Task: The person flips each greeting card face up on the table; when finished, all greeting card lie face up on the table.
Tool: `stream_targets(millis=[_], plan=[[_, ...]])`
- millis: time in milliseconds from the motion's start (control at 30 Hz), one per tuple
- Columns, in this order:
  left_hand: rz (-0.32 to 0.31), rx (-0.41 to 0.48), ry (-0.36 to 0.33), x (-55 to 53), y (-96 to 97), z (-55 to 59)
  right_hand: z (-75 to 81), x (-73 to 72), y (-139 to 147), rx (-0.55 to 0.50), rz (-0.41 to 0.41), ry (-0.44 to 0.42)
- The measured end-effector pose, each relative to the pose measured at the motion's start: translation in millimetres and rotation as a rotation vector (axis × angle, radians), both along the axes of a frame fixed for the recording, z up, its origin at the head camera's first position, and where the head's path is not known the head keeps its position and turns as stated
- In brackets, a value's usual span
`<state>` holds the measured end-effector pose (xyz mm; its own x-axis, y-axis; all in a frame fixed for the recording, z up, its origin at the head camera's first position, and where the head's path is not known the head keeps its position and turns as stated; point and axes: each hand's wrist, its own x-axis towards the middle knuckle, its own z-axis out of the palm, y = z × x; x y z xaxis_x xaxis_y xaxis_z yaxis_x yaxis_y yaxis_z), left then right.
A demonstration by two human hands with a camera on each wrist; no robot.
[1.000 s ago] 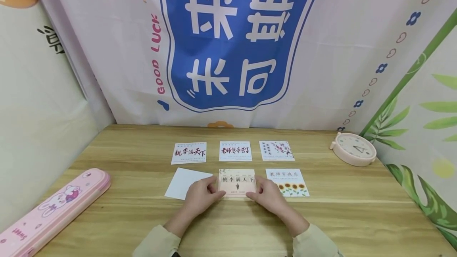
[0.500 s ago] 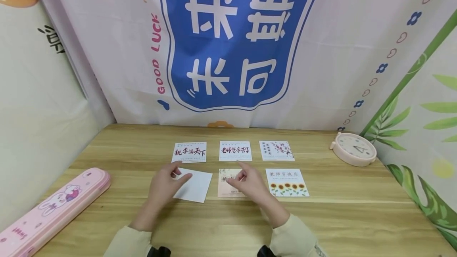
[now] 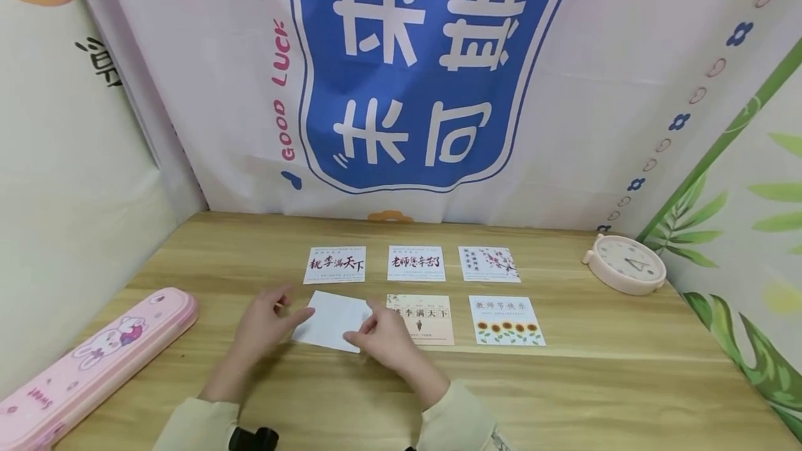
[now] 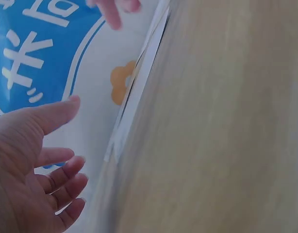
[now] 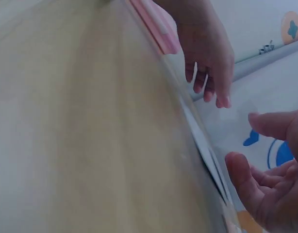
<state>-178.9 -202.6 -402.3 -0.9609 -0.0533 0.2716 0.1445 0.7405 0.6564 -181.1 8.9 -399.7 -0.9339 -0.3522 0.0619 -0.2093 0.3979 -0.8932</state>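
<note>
A blank white card [image 3: 332, 322] lies slightly askew on the wooden table, at the left of the front row. My left hand [image 3: 260, 322] hovers by its left side, thumb and fingers apart. At its right edge is my right hand [image 3: 382, 336], thumb over the corner; touching cannot be made out. Both wrist views show the left hand [image 4: 42, 165] and the right hand [image 5: 273, 179] with gaps between thumb and fingers and nothing held. Partly behind the right hand, a beige card [image 3: 432, 319] with black characters lies flat.
A sunflower card [image 3: 507, 321] ends the front row. Behind lie two red-lettered cards, left [image 3: 335, 265] and middle [image 3: 416, 264], and a blossom card [image 3: 489, 264]. A pink case [image 3: 100, 367] lies left; a pink clock [image 3: 626, 264] sits right. A printed cloth hangs behind.
Both hands have let go of the beige card and moved left to either side of the blank white card. The head view has shifted slightly.
</note>
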Motion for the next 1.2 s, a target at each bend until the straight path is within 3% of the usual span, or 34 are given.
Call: stream_targets(millis=[133,300,900,1067,1200], plan=[[-0.031,0.046,-0.044,-2.6,0.3,-6.9,-8.5,4.2,-7.4,0.037,0.019,-0.016],[0.003,0.084,-0.114,-2.9,4.7,-9.0,-13.9,4.2,-11.7,0.036,0.016,-0.015],[0.05,0.126,-0.146,-0.4,13.4,-10.8,-21.5,1.4,-12.4,0.062,-0.028,0.034],[0.057,0.169,-0.147,-1.9,10.6,-13.3,-21.6,1.4,-13.2,0.027,-0.054,0.005],[0.063,0.267,-0.142,-3.1,4.3,-15.3,-21.8,1.0,-14.5,-0.007,-0.08,-0.023]])
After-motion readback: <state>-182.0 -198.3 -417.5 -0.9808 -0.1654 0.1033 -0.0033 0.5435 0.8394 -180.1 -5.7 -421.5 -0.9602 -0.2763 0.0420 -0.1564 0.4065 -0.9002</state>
